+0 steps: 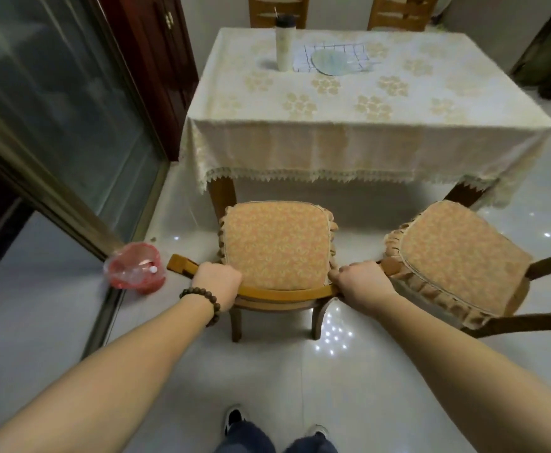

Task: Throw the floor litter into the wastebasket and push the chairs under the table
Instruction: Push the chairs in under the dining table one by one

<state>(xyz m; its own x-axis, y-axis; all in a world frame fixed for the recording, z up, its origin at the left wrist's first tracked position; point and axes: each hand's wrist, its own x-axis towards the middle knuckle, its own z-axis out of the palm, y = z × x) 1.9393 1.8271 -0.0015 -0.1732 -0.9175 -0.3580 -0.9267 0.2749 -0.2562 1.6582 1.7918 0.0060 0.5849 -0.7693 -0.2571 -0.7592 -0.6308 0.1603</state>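
A wooden chair with an orange cushion stands in front of me, facing the table, which wears a cream lace cloth. My left hand grips the left end of the chair's curved backrest. My right hand grips the right end. The seat's front edge lies just short of the table's near edge. A second cushioned chair stands at the right, turned at an angle and away from the table. A red wastebasket with a clear liner and some litter inside sits on the floor at the left.
A glass sliding door and its metal track run along the left. On the table stand a white tumbler, a checked cloth and a plate. Two more chair backs show behind the table. My shoes are at the bottom.
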